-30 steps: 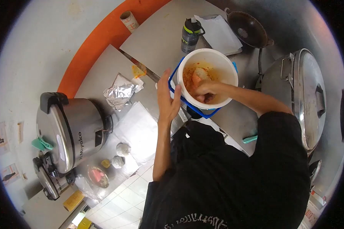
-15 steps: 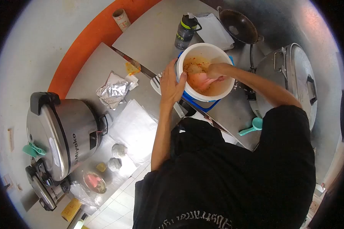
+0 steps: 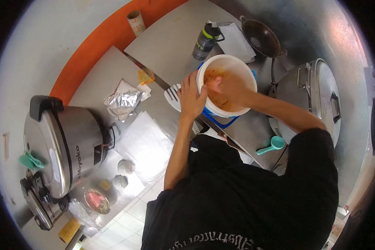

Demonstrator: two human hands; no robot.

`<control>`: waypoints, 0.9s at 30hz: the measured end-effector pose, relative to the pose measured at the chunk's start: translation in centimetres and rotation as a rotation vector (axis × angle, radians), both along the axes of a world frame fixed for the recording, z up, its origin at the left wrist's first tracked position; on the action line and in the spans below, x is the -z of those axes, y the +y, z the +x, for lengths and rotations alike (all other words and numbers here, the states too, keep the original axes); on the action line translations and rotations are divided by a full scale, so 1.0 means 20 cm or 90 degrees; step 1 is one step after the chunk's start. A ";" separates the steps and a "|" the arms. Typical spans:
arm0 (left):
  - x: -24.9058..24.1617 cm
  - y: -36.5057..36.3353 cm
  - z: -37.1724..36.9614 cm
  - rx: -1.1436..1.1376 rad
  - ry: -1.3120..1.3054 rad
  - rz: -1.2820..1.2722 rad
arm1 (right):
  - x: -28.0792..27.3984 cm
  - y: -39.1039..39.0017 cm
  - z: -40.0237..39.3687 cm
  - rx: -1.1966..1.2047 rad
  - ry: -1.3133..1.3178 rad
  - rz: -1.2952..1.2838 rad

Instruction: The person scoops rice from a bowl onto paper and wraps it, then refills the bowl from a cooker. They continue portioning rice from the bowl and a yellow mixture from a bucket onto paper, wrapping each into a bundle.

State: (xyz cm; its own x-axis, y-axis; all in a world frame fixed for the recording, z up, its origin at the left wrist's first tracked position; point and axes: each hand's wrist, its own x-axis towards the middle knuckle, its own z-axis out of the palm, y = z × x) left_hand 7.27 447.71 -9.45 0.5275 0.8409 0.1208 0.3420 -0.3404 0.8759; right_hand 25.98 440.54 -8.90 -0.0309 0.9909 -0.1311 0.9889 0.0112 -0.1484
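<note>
A white bucket (image 3: 201, 78) stands tilted toward me on the counter, with orange-brown, reddish-flecked food (image 3: 218, 101) inside. My left hand (image 3: 191, 96) grips its left side, the thumb near the rim and fingers along the outer wall. Inside the bucket, my right hand (image 3: 236, 92) is smeared by motion. It holds a pink utensil (image 3: 214, 84), whose exact kind I cannot make out, against the food. Part of a blue basket or tray (image 3: 226, 123) shows beneath the bucket. Beside my left wrist lies a white slotted spatula (image 3: 171, 98).
A dark bottle (image 3: 205, 41), a wok (image 3: 260, 38) and a large steel pot (image 3: 302, 87) stand beyond and right of the bucket. A turquoise scoop (image 3: 271, 145) lies nearer. At left are white paper sheets (image 3: 143, 146), a foil packet (image 3: 123, 100) and a rice cooker (image 3: 81, 141).
The pink utensil and my right hand have shifted within the bucket, with the pink end now farther back and left. My left hand keeps its hold. The whole view has shifted slightly.
</note>
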 end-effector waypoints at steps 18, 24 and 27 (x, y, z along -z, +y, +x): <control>0.06 -0.11 0.06 -0.089 -0.072 -0.051 | -0.07 0.00 0.06 -0.165 -0.035 -0.215; 0.02 -0.07 0.09 -0.095 -0.056 -0.051 | -0.20 0.11 0.07 -0.279 -0.312 0.030; -0.01 -0.07 0.08 -0.100 -0.053 -0.049 | -0.02 0.10 0.13 -0.266 -0.334 -0.002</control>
State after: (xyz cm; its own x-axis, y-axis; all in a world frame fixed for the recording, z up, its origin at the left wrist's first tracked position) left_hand 8.95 446.40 -9.26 0.3793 0.9209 0.0899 0.3116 -0.2187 0.9247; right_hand 28.56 442.52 -8.43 -0.3435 0.9088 -0.2368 0.8423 0.4096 0.3504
